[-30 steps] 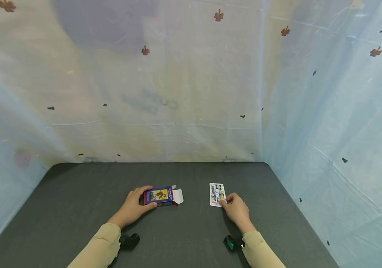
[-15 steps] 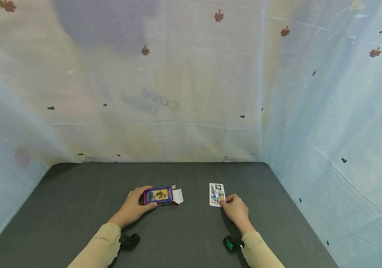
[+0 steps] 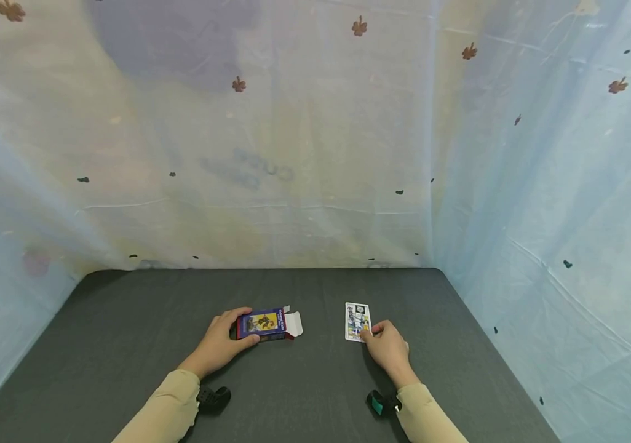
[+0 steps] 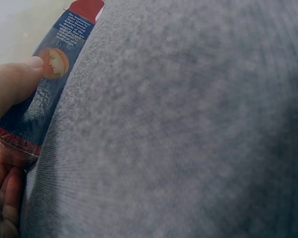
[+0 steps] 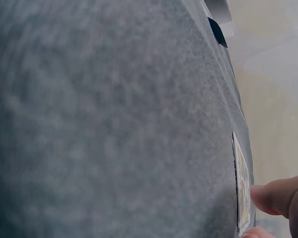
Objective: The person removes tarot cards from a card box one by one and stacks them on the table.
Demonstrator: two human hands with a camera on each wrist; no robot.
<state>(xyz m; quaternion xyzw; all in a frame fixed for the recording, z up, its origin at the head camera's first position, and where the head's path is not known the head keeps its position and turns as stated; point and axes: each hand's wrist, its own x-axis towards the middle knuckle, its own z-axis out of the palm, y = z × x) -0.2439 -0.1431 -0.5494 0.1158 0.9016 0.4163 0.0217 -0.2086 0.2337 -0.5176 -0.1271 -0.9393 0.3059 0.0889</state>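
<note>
My left hand [image 3: 219, 343] grips a small blue and red card box [image 3: 261, 323] by its left end, thumb along the near side and fingers at the far side. The box lies flat, picture up, with its white end flap [image 3: 294, 323] folded out to the right. In the left wrist view, the thumb presses the printed side of the box [image 4: 52, 84]. To the right, my right hand [image 3: 390, 351] pinches the lower right corner of a white-bordered illustrated card [image 3: 357, 321], thumb on top. Whether more cards lie beneath it cannot be told.
Both things lie on a dark grey cloth-covered table [image 3: 304, 394]. Pale plastic sheeting [image 3: 321, 141] hangs behind it and along both sides. Black bands sit at both wrists.
</note>
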